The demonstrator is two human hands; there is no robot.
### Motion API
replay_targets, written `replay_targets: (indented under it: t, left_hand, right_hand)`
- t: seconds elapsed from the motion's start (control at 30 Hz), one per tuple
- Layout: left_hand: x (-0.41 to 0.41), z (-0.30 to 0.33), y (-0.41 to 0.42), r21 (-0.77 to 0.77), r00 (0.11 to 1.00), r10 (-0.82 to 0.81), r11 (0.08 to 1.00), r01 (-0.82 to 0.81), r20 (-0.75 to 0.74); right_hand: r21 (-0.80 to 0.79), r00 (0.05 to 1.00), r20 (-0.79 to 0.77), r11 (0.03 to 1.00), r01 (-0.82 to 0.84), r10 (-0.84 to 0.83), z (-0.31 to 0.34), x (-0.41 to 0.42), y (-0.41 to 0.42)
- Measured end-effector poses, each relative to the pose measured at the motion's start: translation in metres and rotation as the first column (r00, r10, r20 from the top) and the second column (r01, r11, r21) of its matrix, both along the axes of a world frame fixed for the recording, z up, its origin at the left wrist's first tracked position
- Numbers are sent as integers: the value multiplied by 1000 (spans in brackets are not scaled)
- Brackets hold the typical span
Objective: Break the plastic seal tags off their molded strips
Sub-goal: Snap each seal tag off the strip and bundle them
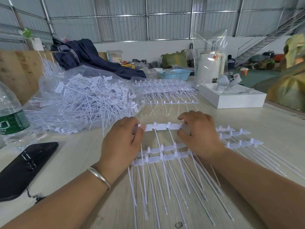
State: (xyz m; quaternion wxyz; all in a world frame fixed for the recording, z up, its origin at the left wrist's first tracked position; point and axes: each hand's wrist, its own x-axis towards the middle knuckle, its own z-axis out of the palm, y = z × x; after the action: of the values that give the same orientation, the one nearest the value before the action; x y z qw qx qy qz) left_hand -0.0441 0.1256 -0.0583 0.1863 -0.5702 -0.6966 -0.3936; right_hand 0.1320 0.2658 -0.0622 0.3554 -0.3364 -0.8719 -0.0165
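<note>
A white molded strip of seal tags (162, 126) is held just above the wooden table between both hands, its thin tails hanging toward me. My left hand (123, 139) pinches the strip's left end. My right hand (198, 133) pinches its right end between thumb and fingers. Under the hands lie more joined strips (162, 155) with long tails fanned toward the front edge. Further strips (237, 136) lie to the right of my right hand.
A clear bag of loose tags (82, 100) sits at the left, a stack of strips (165, 86) behind. A black phone (24, 167) and a water bottle (9, 113) are at the left; a white box (234, 98) and blue basket (175, 74) behind.
</note>
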Motion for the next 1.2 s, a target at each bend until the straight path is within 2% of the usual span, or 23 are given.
replay_targets:
  t: [0.07,0.17,0.27,0.37,0.43,0.5,0.57,0.63,0.67,0.73,0.77,0.8,0.9,1.0,1.1,1.2]
  left_hand:
    - [0,0,0,-20,1000,14,1000,-14,-1]
    - [-3,-4,0,-134,997,67,989,-61,41]
    - [-5,-6,1,-205,990,69,978,-42,126]
    - [-5,-5,1,-150,954,5,988,42,301]
    - [-4,-4,1,-120,925,3,992,46,381]
    - [-5,-2,2,-88,895,-3,995,47,446]
    - [-7,0,4,-49,818,-62,993,110,572]
    - [-6,0,4,16,682,-160,977,213,714]
    - [-5,1,3,53,602,-200,966,253,773]
    - [-1,3,3,117,447,-254,943,311,858]
    - [0,4,3,149,372,-277,930,337,886]
    - [1,6,3,184,298,-305,910,370,905]
    - [0,9,1,270,119,-379,815,513,918]
    - [1,11,1,308,25,-396,750,585,918]
    - [4,13,1,355,-57,-401,726,588,914]
    - [5,15,0,365,-96,-391,705,608,916]
  right_hand:
    - [79,999,-31,997,-7,10,7,3,-2]
    - [241,983,-147,968,-74,112,22,8,-7]
    - [328,989,-88,941,-83,118,28,10,-9]
    - [232,994,111,972,-33,8,23,12,-4]
    - [160,961,269,987,16,-59,18,12,-1]
    - [114,939,336,993,42,-78,17,10,0]
    - [57,945,327,998,10,-28,18,9,-2]
    - [-141,963,243,986,-84,117,21,7,-9]
    - [-320,967,115,930,-182,229,23,7,-15]
    - [-606,899,-245,667,-434,363,30,6,-30]
    - [-646,850,-377,553,-526,367,32,4,-35]
    - [-635,815,-444,511,-580,373,34,2,-39]
    - [-552,765,-521,535,-640,378,35,-4,-45]
    - [-553,769,-538,544,-631,345,35,-1,-43]
    - [-567,766,-554,526,-634,327,36,3,-38]
    - [-541,714,-620,481,-689,325,34,4,-35]
